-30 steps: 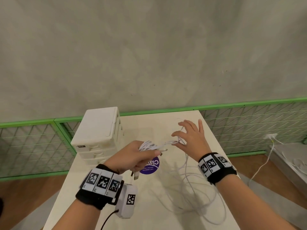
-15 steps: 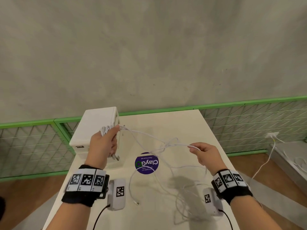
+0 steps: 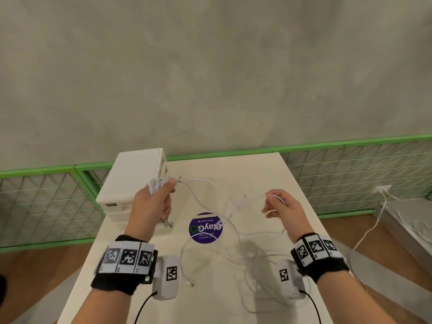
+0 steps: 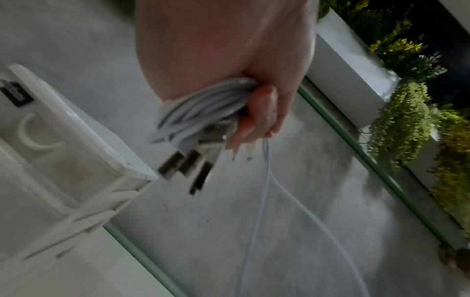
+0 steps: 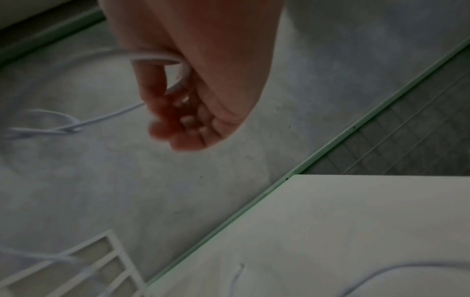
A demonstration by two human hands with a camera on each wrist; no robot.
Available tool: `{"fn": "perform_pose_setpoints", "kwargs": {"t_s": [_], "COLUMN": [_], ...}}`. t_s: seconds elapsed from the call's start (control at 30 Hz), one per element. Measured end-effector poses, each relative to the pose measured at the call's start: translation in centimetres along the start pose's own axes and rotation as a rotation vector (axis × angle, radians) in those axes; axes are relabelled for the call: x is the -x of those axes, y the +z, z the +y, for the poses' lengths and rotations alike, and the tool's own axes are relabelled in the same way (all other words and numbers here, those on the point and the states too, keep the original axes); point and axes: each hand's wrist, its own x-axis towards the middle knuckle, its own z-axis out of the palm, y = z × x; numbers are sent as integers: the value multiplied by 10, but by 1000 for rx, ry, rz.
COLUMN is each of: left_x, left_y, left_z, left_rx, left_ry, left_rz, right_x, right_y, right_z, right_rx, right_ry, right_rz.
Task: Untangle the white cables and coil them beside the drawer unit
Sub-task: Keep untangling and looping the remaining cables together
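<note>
Bare concrete wall (image 3: 210,66) rises behind a green-framed mesh fence (image 3: 350,164) and a cream table (image 3: 245,174); at the table's far left stands a white drawer unit (image 3: 131,178); a purple round sticker (image 3: 205,228) lies mid-table; the left hand (image 3: 153,202), raised in front of the unit, grips a bunch of white cables (image 4: 201,112) with USB plugs (image 4: 188,166) hanging out; the right hand (image 3: 284,206) pinches one strand (image 3: 247,198) with curled fingers; slack loops (image 3: 254,265) trail tangled on the tabletop between the wrists.
</note>
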Motion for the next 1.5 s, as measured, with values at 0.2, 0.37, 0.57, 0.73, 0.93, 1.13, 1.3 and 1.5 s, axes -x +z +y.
{"fn": "perform_pose_setpoints", "kwargs": {"t_s": [0.2, 0.37, 0.57, 0.73, 0.93, 1.13, 1.3, 1.5], "left_x": [9, 26, 29, 28, 28, 26, 25, 20], "left_y": [36, 55, 49, 56, 60, 59, 61, 63], "left_z": [-17, -19, -8, -10, -27, -37, -37, -41], "left_rx": [-177, -56, 220, -22, -204, -260, -91, 23], "left_ry": [-67, -128, -109, -118, -114, -145, -112, -137], "left_rz": [-83, -254, -345, -371, -278, -289, -144, 56], "right_x": [10, 14, 2, 8, 11, 13, 11, 35], "right_y": [47, 67, 59, 66, 69, 71, 62, 71], "right_z": [-27, -33, -31, -19, -19, -14, -5, -20], "right_rx": [-195, 37, 146, 205, 107, 255, 433, 192], "right_ry": [51, -60, -111, -186, -175, -194, -243, -175], "right_rz": [-189, -148, 14, -25, -171, -210, -11, -214]}}
